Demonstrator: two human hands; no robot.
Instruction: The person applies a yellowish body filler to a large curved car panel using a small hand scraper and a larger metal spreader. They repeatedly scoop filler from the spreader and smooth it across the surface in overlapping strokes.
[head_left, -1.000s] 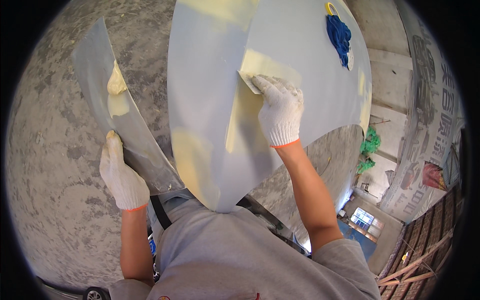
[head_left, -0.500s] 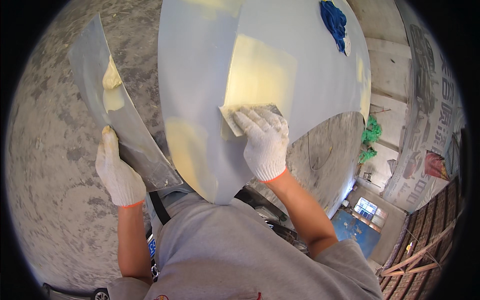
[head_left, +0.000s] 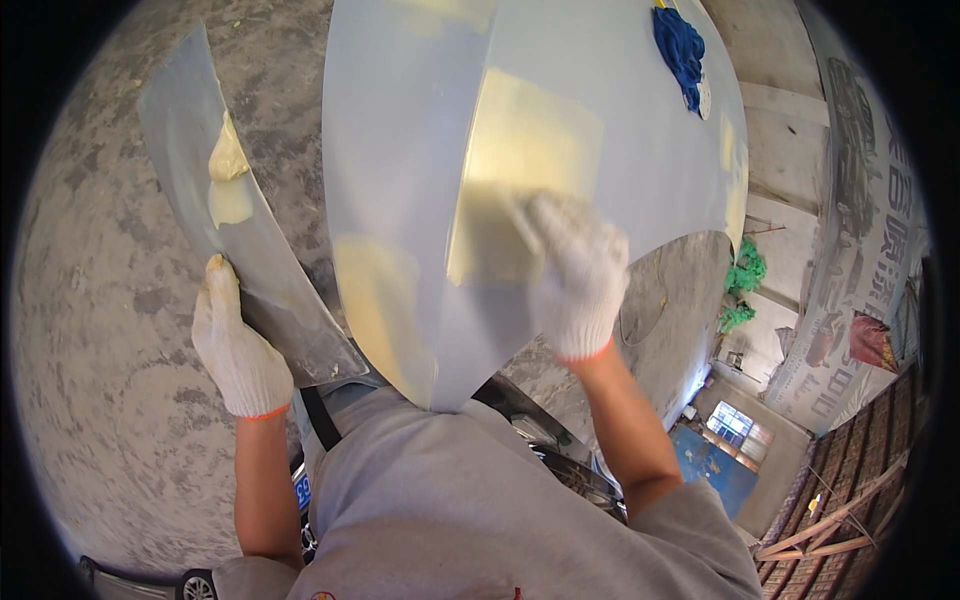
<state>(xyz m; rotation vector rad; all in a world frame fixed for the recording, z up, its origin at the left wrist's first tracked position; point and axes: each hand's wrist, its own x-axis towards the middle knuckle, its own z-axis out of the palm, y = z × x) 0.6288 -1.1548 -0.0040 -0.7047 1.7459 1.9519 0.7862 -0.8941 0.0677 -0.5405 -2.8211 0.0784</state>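
Observation:
My left hand [head_left: 240, 345], in a white knit glove, is closed on a long grey mixing board [head_left: 280, 305]. A lump of cream-yellow putty [head_left: 228, 152] sits on its upper half. My right hand [head_left: 585, 285], gloved too and smeared by motion, grips a flat putty spreader [head_left: 526, 222], whose blurred edge lies over the curved grey body panel [head_left: 400, 130]. Beneath and beyond it is a pale yellow putty patch [head_left: 535, 130] beside the panel's crease. Another yellow patch [head_left: 375, 300] covers the panel's near left side.
A blue cloth [head_left: 680, 55] lies at the far right of the panel, beside a pale round pad. Mottled concrete floor [head_left: 110, 350] spreads to the left. On the right are a printed banner [head_left: 850, 220] and green scraps [head_left: 745, 268]. A car wheel [head_left: 197, 585] shows at lower left.
My right hand has swung to the right with the spreader, which is now tilted more upright. Smoothed yellow putty shows where it was. My left hand and the board have barely moved.

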